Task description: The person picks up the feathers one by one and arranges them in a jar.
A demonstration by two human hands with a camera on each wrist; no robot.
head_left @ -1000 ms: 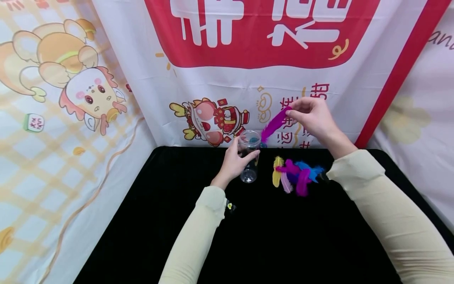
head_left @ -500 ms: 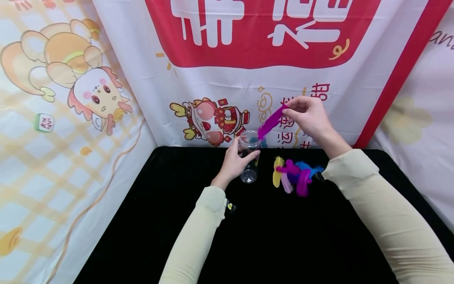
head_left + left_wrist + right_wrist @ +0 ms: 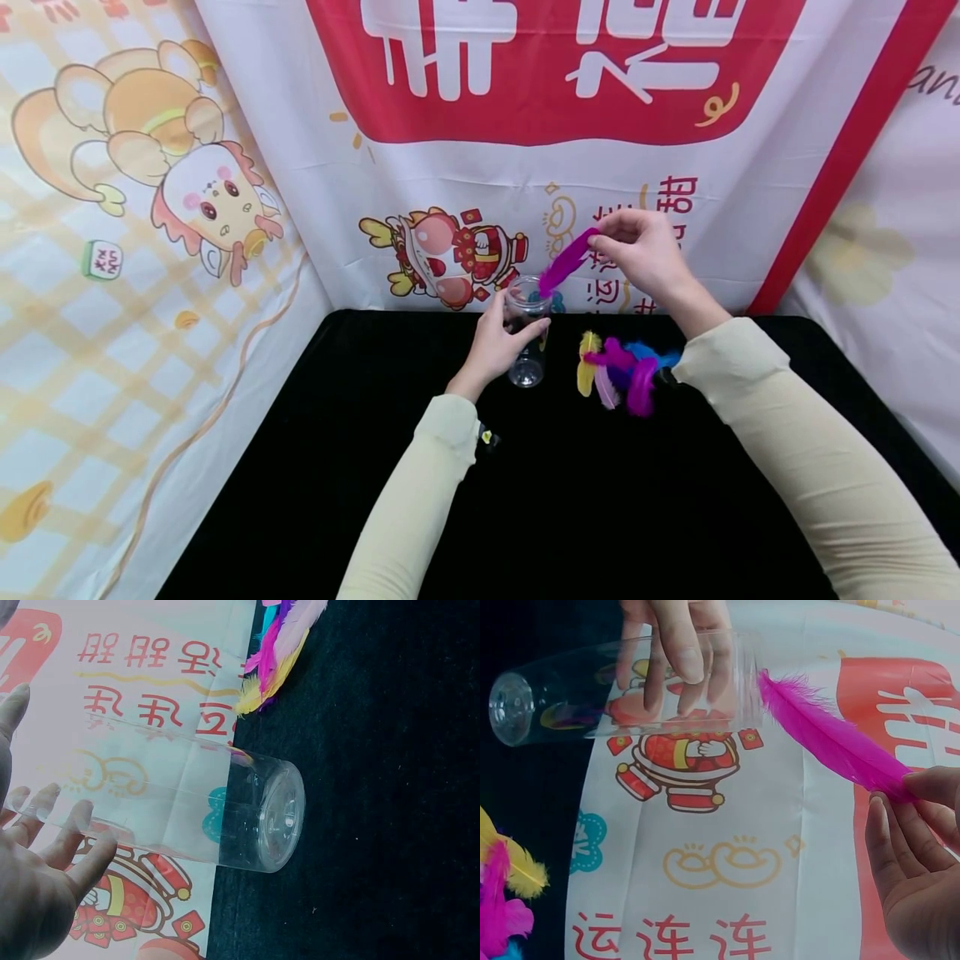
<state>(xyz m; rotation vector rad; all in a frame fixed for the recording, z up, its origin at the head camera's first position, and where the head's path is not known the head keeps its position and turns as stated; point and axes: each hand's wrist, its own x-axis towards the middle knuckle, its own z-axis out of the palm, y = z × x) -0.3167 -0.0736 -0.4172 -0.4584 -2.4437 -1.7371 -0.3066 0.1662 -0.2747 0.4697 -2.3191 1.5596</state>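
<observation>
Magenta feather [image 3: 567, 263]: pinched in my right grip [image 3: 647, 250], at one o'clock from the jar [image 3: 531, 352]; snagging the rim [image 3: 748, 697] could bend it.
Clear jar: my left grip [image 3: 495, 340] curls round; slackness could tip it.

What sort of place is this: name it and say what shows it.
Perhaps a makeshift indoor booth: printed cloth backdrops on three sides, a black-covered table and a pile of feathers on it.

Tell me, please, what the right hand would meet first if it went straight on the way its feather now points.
Probably the clear jar gripped by the left hand: the magenta feather in the right hand slants down to the jar's mouth, though whether the tip touches is unclear.
</observation>
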